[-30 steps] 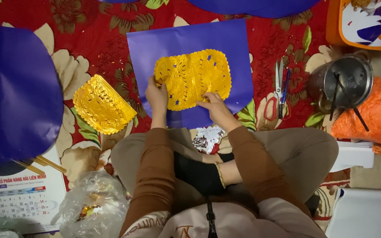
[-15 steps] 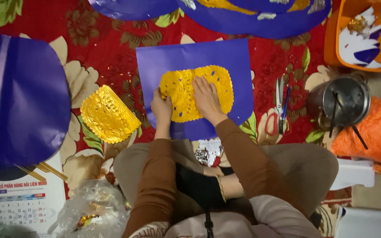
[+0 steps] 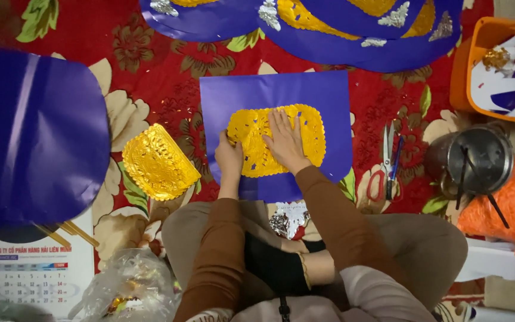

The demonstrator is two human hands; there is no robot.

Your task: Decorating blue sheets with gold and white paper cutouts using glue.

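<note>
A gold lace-cut paper piece [image 3: 305,134] lies on a purple paper sheet [image 3: 329,95] spread over a red flowered mat. My right hand [image 3: 284,142] lies flat on the middle of the gold piece, fingers spread, pressing it down. My left hand [image 3: 229,158] rests at the gold piece's left edge, fingers curled on the rim. Neither hand lifts anything off the sheet.
A stack of gold cut papers [image 3: 157,162] lies to the left, beside a large purple paper round [image 3: 37,137]. Scissors [image 3: 387,161] and a metal pot [image 3: 475,161] sit to the right, with an orange tray [image 3: 466,71] of scraps behind. Finished purple rounds [image 3: 329,36] lie farther back. A silver cutout [image 3: 288,217] rests near my knees.
My right hand has slid from the gold piece's lower right edge onto its middle and flattened. The left hand stays at the left edge. The view has shifted downward.
</note>
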